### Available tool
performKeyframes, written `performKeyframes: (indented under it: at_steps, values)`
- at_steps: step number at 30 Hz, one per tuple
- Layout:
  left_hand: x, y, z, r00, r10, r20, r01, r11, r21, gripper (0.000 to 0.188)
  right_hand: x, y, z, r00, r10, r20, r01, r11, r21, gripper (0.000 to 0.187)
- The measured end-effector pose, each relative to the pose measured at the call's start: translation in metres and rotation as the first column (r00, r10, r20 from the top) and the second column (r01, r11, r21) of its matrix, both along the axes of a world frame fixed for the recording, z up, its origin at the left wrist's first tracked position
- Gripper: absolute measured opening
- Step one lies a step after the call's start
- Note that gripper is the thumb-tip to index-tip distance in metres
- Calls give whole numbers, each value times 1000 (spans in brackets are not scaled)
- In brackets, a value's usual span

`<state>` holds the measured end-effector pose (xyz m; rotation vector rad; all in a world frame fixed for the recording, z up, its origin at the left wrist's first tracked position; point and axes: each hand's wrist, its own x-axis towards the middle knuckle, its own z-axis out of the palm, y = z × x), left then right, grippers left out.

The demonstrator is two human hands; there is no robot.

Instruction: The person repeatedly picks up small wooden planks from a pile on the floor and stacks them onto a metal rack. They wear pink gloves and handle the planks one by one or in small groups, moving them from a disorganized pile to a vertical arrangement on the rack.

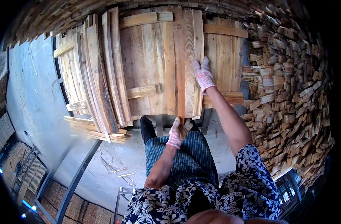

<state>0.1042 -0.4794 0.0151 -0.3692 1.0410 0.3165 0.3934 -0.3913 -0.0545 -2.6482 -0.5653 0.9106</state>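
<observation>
A long, narrow reddish wooden plank (179,67) runs away from me over the pale boards of the bench. At its near end, my left hand (176,132) in a pinkish-white glove closes on the plank, its thumb side apart from the fingers. Farther up and to the right, my gloved right hand (203,75) lies with fingers stretched and apart against the right edge of a lighter plank (197,63). Between these two planks is a board with dark grain (189,44). The undersides of my fingers are hidden.
Several narrow strips (112,67) lie lengthwise on the left, with more slats (99,130) jutting below them. Short crosspieces (144,90) rest on the boards. A tall heap of cut wood pieces (286,97) stands at right. A metal frame (79,179) is at lower left.
</observation>
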Motion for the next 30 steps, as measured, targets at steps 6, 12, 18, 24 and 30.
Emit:
performKeyframes:
  at_steps: [6,12,18,24,30]
  values:
    - [-3,8,24,951,-270,-149,283,956,72,30,9,8,36,974,-211,-88,219,970,105,83]
    - [-19,37,57,800,-565,200,538,824,174,31,16,3,80,988,-80,131,79,997,16,59]
    - [41,19,80,743,-661,-101,622,628,467,43,17,-9,98,996,-88,-8,89,995,50,55]
    - [-6,15,145,717,-695,46,606,655,452,46,-46,5,101,967,74,243,-120,976,180,61]
    - [-56,107,146,632,-658,-409,753,398,523,38,-92,35,89,841,269,470,-204,961,-185,63]
